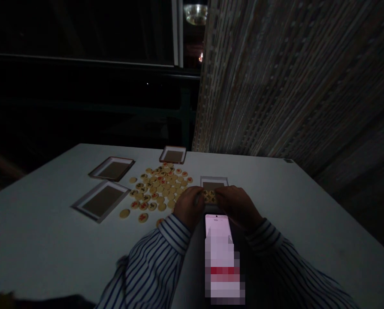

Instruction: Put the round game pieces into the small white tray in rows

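My left hand (189,207) and my right hand (237,207) meet in front of me, fingers pinched together on a few round wooden game pieces (209,195) held between them. A scatter of several more pale discs (158,189) with red and dark marks lies on the white table (50,231) to the left of my hands. Just beyond my fingers sits a small shallow tray (214,182). A lit phone (220,244) lies on the table between my striped sleeves.
Two flat trays (101,205) (112,168) lie at the left of the discs and a smaller tray (173,154) at the back. A woven curtain (291,81) hangs at the right. The room is dark beyond the table's far edge.
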The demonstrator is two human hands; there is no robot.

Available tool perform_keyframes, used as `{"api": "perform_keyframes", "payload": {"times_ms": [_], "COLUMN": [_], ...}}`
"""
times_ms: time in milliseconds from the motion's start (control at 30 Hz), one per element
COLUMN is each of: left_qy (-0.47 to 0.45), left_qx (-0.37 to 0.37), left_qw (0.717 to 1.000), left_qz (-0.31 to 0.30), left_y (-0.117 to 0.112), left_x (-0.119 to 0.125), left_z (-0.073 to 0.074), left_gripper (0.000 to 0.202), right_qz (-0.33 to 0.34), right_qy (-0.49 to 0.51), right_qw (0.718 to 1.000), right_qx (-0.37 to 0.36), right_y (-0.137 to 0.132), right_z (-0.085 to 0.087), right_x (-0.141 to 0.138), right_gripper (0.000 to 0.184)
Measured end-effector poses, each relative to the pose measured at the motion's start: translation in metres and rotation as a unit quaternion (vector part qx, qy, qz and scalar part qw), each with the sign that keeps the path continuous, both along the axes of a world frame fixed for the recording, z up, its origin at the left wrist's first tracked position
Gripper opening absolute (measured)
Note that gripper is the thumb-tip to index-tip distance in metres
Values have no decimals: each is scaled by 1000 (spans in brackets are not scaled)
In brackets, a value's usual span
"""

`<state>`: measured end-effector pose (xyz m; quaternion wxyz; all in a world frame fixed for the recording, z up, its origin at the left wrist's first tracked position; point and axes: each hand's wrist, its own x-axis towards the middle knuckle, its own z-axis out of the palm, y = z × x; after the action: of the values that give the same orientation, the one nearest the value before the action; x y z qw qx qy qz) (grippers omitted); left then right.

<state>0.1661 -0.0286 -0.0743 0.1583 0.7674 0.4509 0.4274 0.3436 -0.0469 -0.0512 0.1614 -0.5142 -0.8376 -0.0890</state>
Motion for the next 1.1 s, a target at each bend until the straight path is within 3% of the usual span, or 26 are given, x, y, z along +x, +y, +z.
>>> {"api": "perform_keyframes", "payload": {"times_ms": [267, 500, 767, 867, 1100], "left_qy": [-2, 30, 44, 24, 16], "left_qx": [-18, -28, 8, 22, 49], "left_qw": [999, 999, 991, 989, 990], "left_qz": [-28, -14, 125, 147, 128], "left_y": [-25, -47, -29, -18, -6], "left_x": [-13, -47, -111, -128, -151], "left_z": [10, 18, 31, 27, -5], "left_gripper": [17, 18, 23, 25, 21], "right_qz": [19, 28, 41, 65, 113], "right_qy": [39, 45, 96, 95, 74], "right_qw": [999, 998, 994, 993, 991], "right_qx": [2, 21, 21, 12, -22], "right_y": [-2, -3, -1, 2, 4], "right_z": [-5, -3, 14, 22, 40], "right_x": [4, 4, -4, -17, -60], "right_gripper": [27, 27, 27, 27, 27]}}
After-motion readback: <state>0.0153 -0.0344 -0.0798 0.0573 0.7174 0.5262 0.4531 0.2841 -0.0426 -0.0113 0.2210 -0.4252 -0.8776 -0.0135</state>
